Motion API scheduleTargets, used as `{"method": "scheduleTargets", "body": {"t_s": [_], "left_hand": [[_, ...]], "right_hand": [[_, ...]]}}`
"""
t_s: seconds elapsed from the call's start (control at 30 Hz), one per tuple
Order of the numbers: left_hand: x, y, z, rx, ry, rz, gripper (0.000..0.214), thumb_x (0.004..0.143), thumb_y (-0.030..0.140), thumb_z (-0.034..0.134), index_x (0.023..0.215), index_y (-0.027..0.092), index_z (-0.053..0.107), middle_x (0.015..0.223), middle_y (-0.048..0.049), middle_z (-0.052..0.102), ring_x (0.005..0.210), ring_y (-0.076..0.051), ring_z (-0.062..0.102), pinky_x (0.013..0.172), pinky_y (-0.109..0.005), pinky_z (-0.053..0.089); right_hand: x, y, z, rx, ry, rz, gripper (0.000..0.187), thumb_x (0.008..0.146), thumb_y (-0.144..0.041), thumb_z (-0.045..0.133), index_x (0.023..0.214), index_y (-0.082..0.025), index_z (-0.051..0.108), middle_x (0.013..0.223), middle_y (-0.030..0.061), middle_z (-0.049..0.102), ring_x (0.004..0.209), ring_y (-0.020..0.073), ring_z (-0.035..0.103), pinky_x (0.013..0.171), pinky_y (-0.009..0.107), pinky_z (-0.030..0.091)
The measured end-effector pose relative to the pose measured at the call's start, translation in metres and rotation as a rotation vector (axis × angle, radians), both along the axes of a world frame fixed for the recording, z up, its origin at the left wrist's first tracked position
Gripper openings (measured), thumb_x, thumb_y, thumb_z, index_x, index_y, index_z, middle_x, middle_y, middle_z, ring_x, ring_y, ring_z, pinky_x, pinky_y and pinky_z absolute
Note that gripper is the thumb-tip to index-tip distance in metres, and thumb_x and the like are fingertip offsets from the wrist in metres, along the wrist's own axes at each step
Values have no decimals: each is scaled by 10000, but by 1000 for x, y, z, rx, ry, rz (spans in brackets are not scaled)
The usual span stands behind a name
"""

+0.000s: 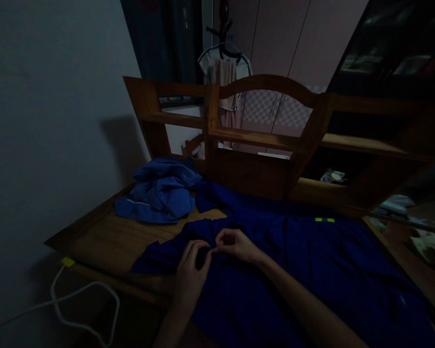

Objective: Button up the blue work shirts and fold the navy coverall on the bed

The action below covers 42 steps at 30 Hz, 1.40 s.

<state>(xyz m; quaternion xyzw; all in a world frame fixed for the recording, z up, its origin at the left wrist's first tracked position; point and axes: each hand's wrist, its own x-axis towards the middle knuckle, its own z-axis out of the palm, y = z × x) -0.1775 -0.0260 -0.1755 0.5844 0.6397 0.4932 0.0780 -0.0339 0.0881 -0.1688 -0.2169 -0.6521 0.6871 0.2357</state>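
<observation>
A dark blue garment lies spread over the wooden surface, with a sleeve-like part reaching left and a yellow-green strip near its far edge. Above the cloth, my left hand curls its fingers toward the thumb in a pinch. My right hand pinches close beside it, thumb and forefinger together, so that the fingertips of both hands nearly meet. Whatever lies between the fingertips is too small and dark to make out. A crumpled lighter blue garment rests farther back on the left.
A wooden headboard with open shelves stands behind the cloth. On the left, a white cable loops beside a yellow tag at the board's edge. Clothes hang on a stand before a pink wardrobe. The room is dim.
</observation>
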Motion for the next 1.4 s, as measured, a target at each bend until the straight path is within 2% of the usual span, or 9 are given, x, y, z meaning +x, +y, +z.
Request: {"method": "scheduleTargets", "body": {"t_s": [0.27,0.5,0.8,0.97,1.13,1.27,1.4], "left_hand": [[3,-6,-2,22,79,26,126,883,209,503,956,224,605,987,-41,599,964,-183,576,877,-307,443],[3,-5,-1,-23,45,20,149,864,203,520,985,233,602,1022,-46,593,993,-195,572,885,-303,435],[-1,-8,2,-79,-65,18,72,843,241,574,910,230,597,941,-18,605,924,-180,581,838,-285,433],[-2,-9,0,-67,-145,22,90,830,276,592,898,217,597,936,-28,608,919,-187,588,833,-290,448],[-5,-9,2,-109,-218,-4,131,823,287,583,926,215,619,945,-38,615,921,-193,597,827,-291,469],[-6,-9,7,-110,-193,-21,151,813,276,574,928,223,655,941,-46,624,922,-204,600,810,-297,477],[-5,-6,3,-96,-234,9,185,812,281,579,978,221,633,967,-52,631,922,-196,610,828,-304,486]], "right_hand": [[2,2,-2,17,-28,-2,340,665,-379,782,830,-126,626,731,-4,579,669,102,517,635,215,389],[2,2,2,-21,-10,-15,349,642,-394,796,809,-128,642,743,5,609,673,109,539,637,222,401],[4,2,7,-59,36,33,326,636,-352,807,827,-123,675,752,13,635,690,117,572,682,247,429],[4,3,6,-58,23,39,343,635,-346,808,881,-133,700,755,9,642,690,116,580,674,238,428],[3,3,3,-80,33,61,371,652,-349,793,940,-134,699,836,43,674,759,146,619,741,274,461],[2,1,3,-91,88,82,435,680,-327,782,1053,-148,646,825,33,661,769,135,612,767,279,457],[3,0,8,-66,84,127,481,701,-320,769,1124,-155,611,835,21,635,743,110,580,741,252,440]]}}
